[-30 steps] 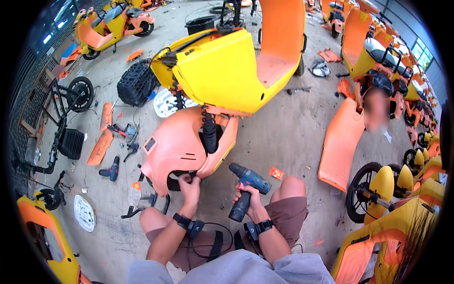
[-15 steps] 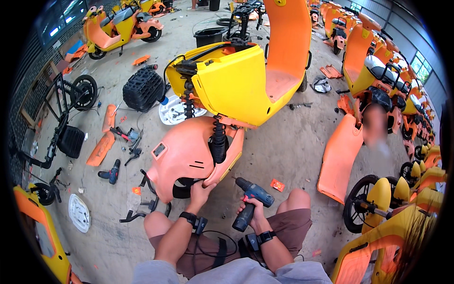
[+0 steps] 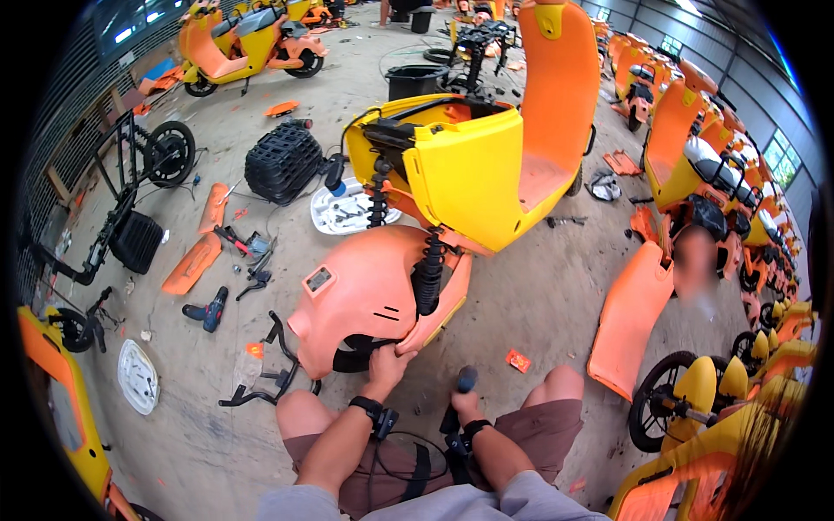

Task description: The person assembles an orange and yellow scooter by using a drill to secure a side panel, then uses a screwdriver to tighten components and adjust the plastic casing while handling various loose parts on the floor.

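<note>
Since the earlier frames the right hand (image 3: 464, 405) had come down, so the dark cordless drill (image 3: 458, 401) that had been raised beside the fender now hung low between the knees, and the view had tipped to take in more of the hall.

From the head camera, the person sat on the concrete floor (image 3: 556, 295) facing the rear of a scooter. The left hand (image 3: 387, 362) was closed over the lower edge of the salmon-pink rear fender (image 3: 365, 300), fingers curled under its rim just by the tyre. The right hand was wrapped shut around the drill's grip, tool pointing downward, well clear of the fender. A black shock absorber (image 3: 428, 273) ran up from the fender into the yellow body shell (image 3: 473, 174), with the orange seat (image 3: 556, 87) tipped up above.

A second drill (image 3: 207, 308) lay on the floor to the left, near loose orange panels (image 3: 193, 262) and a white tray of small parts (image 3: 343, 213). Another person (image 3: 695, 265) sat among the scooters to the right.

To do this step well, I judged that the left hand should hold the fender edge steady and keep its fingers out of the bit's path, with the drill brought square to the fastener.
</note>
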`<state>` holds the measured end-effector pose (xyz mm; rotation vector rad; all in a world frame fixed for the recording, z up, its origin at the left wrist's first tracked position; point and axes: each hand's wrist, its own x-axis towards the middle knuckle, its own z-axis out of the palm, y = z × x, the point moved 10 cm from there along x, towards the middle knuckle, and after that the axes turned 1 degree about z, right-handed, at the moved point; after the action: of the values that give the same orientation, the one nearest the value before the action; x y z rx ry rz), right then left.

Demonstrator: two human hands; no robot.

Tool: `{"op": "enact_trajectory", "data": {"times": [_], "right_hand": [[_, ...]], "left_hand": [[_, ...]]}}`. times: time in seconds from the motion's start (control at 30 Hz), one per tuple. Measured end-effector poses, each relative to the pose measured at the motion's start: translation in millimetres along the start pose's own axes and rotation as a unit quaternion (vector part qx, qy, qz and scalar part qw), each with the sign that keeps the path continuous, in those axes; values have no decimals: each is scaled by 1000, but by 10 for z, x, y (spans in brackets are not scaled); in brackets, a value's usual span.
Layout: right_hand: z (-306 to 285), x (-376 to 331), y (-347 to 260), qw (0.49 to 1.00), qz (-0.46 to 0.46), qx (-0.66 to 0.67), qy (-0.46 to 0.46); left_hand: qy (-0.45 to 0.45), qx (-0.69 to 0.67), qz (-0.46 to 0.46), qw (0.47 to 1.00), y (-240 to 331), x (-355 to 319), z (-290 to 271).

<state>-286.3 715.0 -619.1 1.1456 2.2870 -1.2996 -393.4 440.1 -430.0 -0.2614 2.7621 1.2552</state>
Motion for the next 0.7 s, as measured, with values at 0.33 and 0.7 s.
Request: {"op": "enact_trajectory", "data": {"times": [0.33, 0.7], "right_hand": [[102, -270, 236, 965, -77, -251, 7], [117, -415, 245, 940, -145, -309, -2]], "left_hand": [[-8, -72, 12, 997, -49, -48, -64], [16, -22, 39, 999, -19, -44, -9]]}}
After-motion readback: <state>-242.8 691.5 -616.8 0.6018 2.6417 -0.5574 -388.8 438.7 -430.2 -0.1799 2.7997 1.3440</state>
